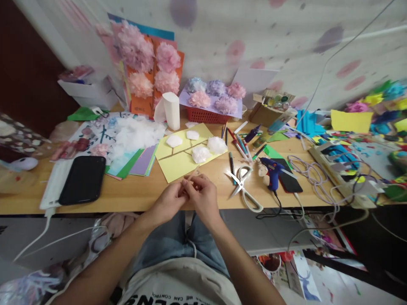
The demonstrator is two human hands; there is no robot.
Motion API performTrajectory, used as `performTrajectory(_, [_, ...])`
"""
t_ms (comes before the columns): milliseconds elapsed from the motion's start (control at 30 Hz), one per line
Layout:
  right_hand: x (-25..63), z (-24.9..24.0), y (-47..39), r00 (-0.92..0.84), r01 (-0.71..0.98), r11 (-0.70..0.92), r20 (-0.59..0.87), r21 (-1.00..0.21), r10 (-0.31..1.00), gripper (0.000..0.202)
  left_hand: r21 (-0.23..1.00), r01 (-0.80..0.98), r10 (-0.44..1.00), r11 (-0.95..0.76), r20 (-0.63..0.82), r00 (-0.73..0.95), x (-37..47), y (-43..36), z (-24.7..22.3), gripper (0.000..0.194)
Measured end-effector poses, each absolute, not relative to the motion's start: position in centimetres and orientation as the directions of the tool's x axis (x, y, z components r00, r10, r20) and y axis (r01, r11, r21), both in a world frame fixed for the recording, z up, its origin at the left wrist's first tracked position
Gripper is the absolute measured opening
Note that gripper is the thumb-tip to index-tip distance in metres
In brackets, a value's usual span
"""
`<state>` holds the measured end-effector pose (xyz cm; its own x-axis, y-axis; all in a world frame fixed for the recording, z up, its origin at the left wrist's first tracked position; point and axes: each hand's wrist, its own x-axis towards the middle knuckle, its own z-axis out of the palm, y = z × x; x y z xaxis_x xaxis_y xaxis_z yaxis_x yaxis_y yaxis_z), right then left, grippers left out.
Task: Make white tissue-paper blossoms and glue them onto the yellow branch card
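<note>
Left hand (171, 198) and right hand (204, 195) have fingers pressed together, contents unclear; yellow rectangular card (168, 168) looks light, bendable: hold its edges.

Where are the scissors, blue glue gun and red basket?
Scissors (241, 185): head view, on the pivot where the blades cross.
Blue glue gun (273, 180): head view, on the handle.
Red basket (206, 116): head view, on the front wall.

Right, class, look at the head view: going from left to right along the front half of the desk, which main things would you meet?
Black device, coloured paper sheets, yellow card, open scissors, blue glue gun, power strip.
</note>
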<state>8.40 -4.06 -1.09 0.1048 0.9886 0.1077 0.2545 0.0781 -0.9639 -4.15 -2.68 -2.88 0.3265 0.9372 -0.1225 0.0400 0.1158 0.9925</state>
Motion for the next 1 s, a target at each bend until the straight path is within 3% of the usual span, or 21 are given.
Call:
performTrajectory(100, [8.6,-0.9,-3.9,0.156,0.117,0.025,0.043,-0.993,0.987,0.035,0.98,0.161,0.913,0.115,-0.168,0.372,-4.7,-4.0,-3.2,0.017])
performTrajectory(167, [9.3,-0.7,-3.4,0.214,0.088,0.041,0.059,-0.995,0.975,0.034,0.968,0.218,0.898,0.123,-0.202,0.391,-6.1,-4.5,-2.7,0.029])
performTrajectory(300, [10.5,-1.4,-2.0,0.141,0.339,0.037,0.089,-0.94,0.986,0.033,0.947,0.31,0.938,0.085,-0.181,0.295,-10.6,-3.1,-0.8,0.04])
performTrajectory(400, [9.6,-3.0,-1.1,0.013,0.593,0.041,0.061,-0.804,0.998,0.022,0.885,0.464,0.996,-0.043,-0.001,0.093,-14.2,0.3,0.2,0.042])
performTrajectory(500, [8.1,-4.2,-0.8,-0.043,0.769,0.075,0.066,-0.635,0.997,0.02,0.629,0.774,0.96,-0.08,0.257,-0.111,-16.5,4.8,0.2,0.048])
performTrajectory(567, [7.4,-4.6,-0.9,-0.069,0.83,0.1,0.077,-0.549,0.995,0.021,0.424,0.905,0.932,-0.029,0.338,-0.128,-17.0,7.5,-0.2,0.046])
performTrajectory(667, [7.0,-4.7,-1.0,-0.106,0.87,0.136,0.091,-0.473,0.99,0.018,0.227,0.973,0.933,0.044,0.34,-0.122,-16.9,10.5,-1.1,0.044])
performTrajectory(767, [7.0,-4.8,-1.1,-0.115,0.887,0.149,0.103,-0.437,0.988,0.017,0.113,0.989,0.945,0.099,0.3,-0.129,-16.8,12.0,-1.8,0.04])
performTrajectory(867, [7.0,-5.0,-1.2,-0.096,0.887,0.148,0.138,-0.438,0.986,0.016,0.081,0.989,0.956,0.122,0.259,-0.139,-16.8,12.4,-2.1,0.035])
performTrajectory(1000, [7.2,-5.1,-1.5,-0.075,0.863,0.169,0.211,-0.475,0.975,0.02,0.206,0.969,0.937,0.139,0.289,-0.196,-17.4,12.4,-1.9,0.031])
